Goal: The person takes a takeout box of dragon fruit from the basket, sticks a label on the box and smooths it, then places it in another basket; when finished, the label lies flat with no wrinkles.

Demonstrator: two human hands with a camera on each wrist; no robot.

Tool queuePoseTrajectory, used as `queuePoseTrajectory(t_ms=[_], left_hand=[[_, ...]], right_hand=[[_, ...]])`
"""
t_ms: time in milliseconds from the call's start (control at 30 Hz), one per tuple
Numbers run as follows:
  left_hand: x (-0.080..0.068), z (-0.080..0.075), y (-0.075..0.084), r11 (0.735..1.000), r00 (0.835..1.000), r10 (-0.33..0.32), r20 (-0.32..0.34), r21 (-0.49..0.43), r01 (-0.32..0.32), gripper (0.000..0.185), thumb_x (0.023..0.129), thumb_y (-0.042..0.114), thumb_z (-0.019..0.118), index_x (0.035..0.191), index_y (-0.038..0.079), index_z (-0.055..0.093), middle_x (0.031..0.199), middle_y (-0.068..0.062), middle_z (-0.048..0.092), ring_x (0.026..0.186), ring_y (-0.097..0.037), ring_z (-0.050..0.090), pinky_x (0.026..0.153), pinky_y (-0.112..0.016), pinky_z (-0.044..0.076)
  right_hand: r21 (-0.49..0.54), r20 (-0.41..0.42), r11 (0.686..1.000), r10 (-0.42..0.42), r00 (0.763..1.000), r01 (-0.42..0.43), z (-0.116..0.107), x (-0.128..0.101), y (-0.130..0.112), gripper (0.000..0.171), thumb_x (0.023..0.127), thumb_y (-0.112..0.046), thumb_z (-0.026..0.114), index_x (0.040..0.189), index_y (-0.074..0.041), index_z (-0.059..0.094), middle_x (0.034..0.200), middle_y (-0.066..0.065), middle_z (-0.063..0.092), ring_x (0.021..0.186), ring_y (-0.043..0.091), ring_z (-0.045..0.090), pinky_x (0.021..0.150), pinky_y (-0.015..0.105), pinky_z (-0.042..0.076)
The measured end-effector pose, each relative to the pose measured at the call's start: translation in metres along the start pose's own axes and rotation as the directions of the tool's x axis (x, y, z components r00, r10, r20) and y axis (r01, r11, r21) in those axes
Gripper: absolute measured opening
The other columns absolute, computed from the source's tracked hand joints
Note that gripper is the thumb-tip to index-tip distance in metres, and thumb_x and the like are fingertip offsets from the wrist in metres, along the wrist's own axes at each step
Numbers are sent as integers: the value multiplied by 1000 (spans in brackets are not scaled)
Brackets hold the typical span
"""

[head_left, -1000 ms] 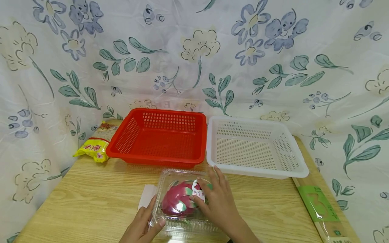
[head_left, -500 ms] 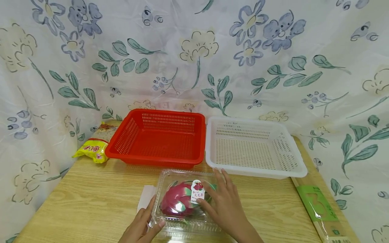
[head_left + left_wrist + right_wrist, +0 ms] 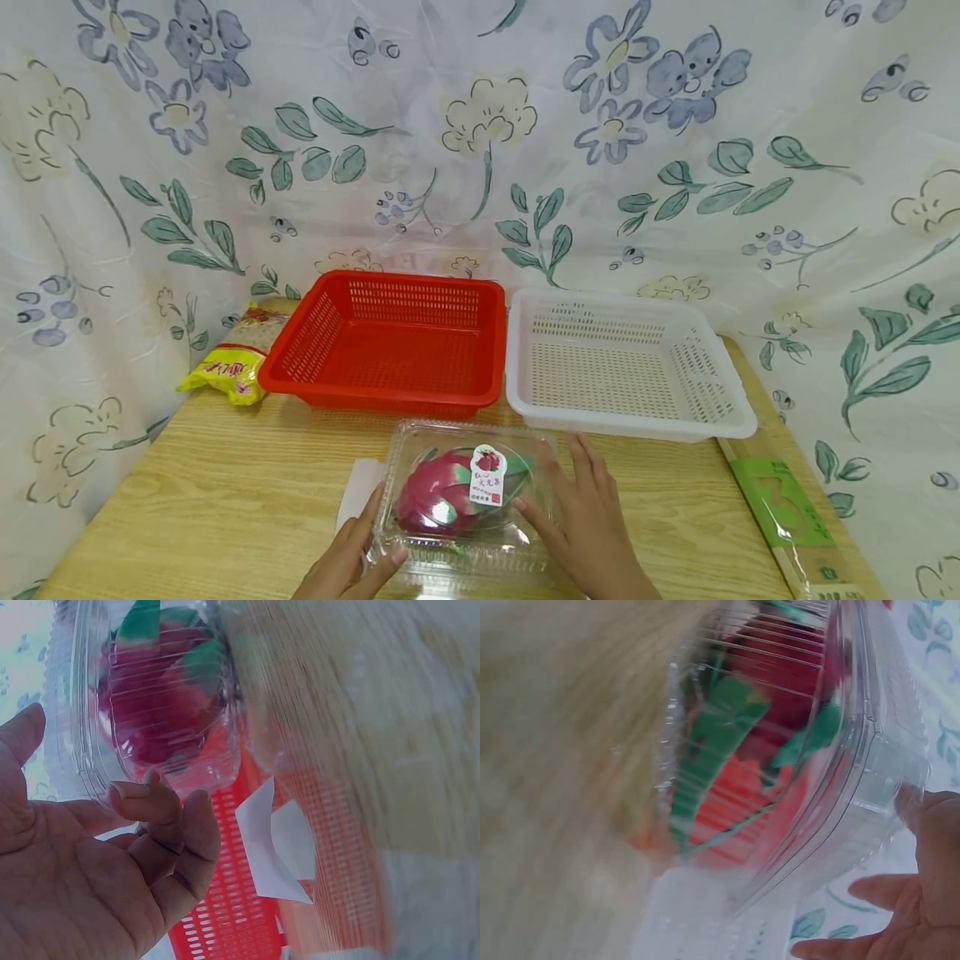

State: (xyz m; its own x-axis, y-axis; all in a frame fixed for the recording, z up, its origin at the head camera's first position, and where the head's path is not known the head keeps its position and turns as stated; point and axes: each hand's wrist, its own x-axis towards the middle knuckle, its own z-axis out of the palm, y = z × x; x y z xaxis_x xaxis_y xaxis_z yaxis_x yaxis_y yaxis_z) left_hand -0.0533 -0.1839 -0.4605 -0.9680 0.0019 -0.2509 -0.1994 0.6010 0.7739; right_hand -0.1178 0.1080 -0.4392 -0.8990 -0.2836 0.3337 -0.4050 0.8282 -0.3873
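Observation:
A clear plastic clamshell box [image 3: 472, 550] lies on the table at the front centre in the head view. Inside it sits a pink dragon fruit [image 3: 435, 500] with green scales, also visible through the wall in both wrist views. On the lid is a white label [image 3: 487, 479] printed with a dragon fruit and characters. My left hand [image 3: 348, 554] holds the box's left front corner, thumb at the front and fingers along the side. My right hand [image 3: 588, 508] is spread over the box's right edge, its thumb [image 3: 528, 508] near the label.
Behind the box stand a red basket [image 3: 405, 400] and a white basket [image 3: 637, 425]. A yellow snack bag [image 3: 236, 362] leans by the red basket. At right lies a long packet with a green band [image 3: 787, 500]. White paper [image 3: 358, 492] lies left of the box.
My right hand has drawn off the label to the right, uncovering it fully. My left hand and the box have stayed in place.

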Motion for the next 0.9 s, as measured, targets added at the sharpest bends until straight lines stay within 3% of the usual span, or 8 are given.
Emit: queuePoseTrajectory(t_ms=[133,267,467,700,900], left_hand=[[-3,2,0,998,998,58,-20,-26,-59,84,91,49,65,159,33,19,128,-15,54,106,-29,59,77,-63,51],[-4,2,0,992,994,105,-5,-75,-105,85,92,47,66,159,35,15,147,-21,45,122,-40,55,88,-69,47],[-3,1,-4,989,992,116,44,-97,-111,87,94,42,65,159,36,8,143,-20,53,107,-20,66,87,-55,53],[2,1,-10,984,988,125,91,-137,-112,89,95,39,63,160,31,2,142,-28,50,105,-30,67,84,-61,52],[3,1,-9,980,979,155,133,-147,-136,94,96,37,64,160,26,-4,139,-30,53,98,-18,71,82,-54,56]], right_hand=[[75,27,997,31,999,-33,2,-9,8,80,91,-49,66,153,-8,37,149,23,43,139,42,35,101,70,35],[213,118,973,67,991,-91,5,-17,14,90,89,-49,69,155,-5,27,151,19,43,138,41,38,103,68,34],[274,251,943,118,961,-187,4,-22,16,106,81,-62,71,159,-13,18,156,14,37,140,39,35,103,69,36],[269,362,934,129,923,-236,4,-21,17,125,68,-72,75,160,-14,15,160,12,30,145,39,28,110,68,25],[243,423,940,121,898,-241,8,-23,19,134,65,-75,75,158,-3,11,159,20,28,145,44,26,110,71,23]])
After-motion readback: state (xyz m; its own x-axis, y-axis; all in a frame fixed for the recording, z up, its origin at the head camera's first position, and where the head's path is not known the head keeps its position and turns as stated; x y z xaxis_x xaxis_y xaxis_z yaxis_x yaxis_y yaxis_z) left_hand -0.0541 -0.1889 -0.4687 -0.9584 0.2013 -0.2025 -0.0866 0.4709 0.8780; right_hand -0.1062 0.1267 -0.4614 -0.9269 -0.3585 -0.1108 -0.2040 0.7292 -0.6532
